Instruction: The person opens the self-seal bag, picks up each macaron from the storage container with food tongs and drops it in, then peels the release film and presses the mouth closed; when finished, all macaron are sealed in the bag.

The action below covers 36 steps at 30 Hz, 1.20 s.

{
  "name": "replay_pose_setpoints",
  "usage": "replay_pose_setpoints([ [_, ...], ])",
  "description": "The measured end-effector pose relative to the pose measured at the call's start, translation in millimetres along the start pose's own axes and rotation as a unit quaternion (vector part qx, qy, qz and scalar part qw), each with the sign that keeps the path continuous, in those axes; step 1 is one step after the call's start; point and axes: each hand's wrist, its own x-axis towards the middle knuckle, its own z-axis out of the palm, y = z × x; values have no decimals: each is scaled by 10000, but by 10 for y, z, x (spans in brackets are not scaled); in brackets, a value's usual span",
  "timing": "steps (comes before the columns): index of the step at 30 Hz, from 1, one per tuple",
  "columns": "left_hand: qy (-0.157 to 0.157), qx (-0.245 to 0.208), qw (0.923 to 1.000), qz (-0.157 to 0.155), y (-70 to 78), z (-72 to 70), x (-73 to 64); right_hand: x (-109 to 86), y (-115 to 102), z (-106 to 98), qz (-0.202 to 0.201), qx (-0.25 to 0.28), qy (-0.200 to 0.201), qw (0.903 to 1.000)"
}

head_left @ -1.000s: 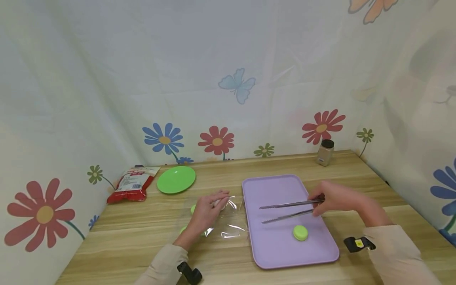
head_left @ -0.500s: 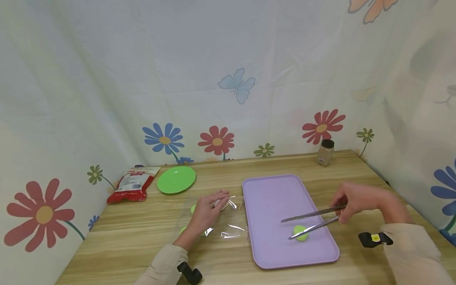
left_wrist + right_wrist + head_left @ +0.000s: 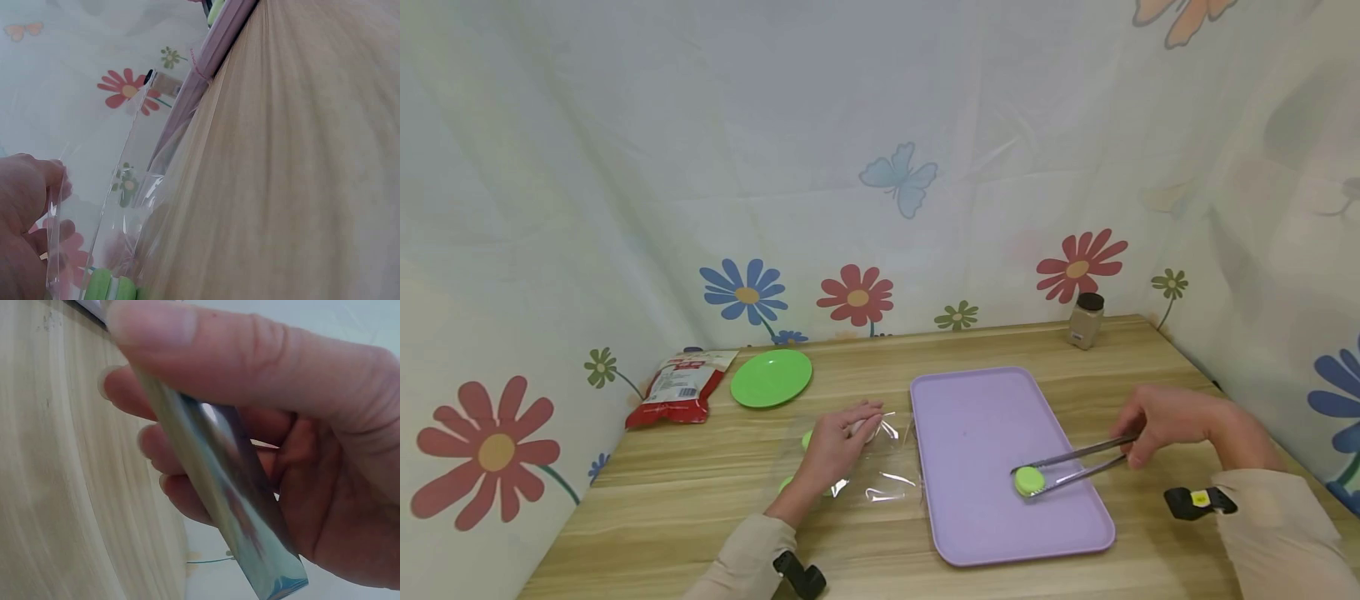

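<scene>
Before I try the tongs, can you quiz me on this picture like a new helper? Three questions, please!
1. True or false: the tips of the tongs are on either side of a green macaron.
2. Which side holds the tongs: A, left; B, right; C, neither?
3. Fill in: the lid of the jar is ____.

Key: 1. True. 2. B, the right grip. 3. Black.
</scene>
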Motion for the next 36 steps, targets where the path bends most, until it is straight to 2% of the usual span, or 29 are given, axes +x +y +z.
replay_pose_setpoints([
  [12,-37,-24,10000,-36,-3,-5,-1,34,-37,-2,30,-263,326,9991],
  [18,-43,-13,9999,-96,-1,-8,-4,206,-195,84,226,-736,674,9947],
  [27,-36,21,9999,-102,0,2,-18,499,-453,267,-50,-1121,1077,9878],
  [36,-20,75,9999,-133,-14,3,-15,801,-633,465,-306,-1278,998,9863],
])
